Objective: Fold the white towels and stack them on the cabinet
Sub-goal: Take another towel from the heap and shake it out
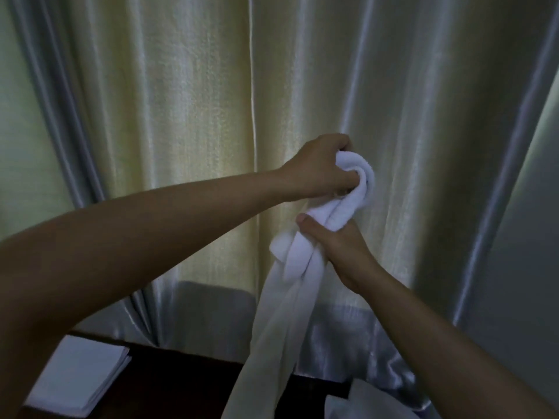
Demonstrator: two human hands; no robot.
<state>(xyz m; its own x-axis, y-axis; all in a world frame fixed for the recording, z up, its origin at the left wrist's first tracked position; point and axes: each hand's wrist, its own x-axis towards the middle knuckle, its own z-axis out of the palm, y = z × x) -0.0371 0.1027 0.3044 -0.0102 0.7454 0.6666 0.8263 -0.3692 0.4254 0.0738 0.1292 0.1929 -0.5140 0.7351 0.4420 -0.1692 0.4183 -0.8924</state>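
No legible writing; left hand (320, 167) and right hand (338, 249) both clench one bunched, hanging white towel (290, 297).

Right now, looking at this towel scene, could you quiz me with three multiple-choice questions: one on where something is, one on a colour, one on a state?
1. Where does the folded stack lie?
A. lower left, on the dark cabinet
B. hung on the curtain
C. on the person's right arm

2. What colour is the held towel?
A. blue
B. white
C. red

3. What state is the held towel in?
A. neatly folded flat
B. spread on the floor
C. bunched and hanging down, gripped by both hands

Answers:
1. A, since the flat pile sits on the dark surface at lower left.
2. B, as the cloth shows plainly white.
3. C, because the left hand grips its top, the right hand grips just below, and the rest dangles.
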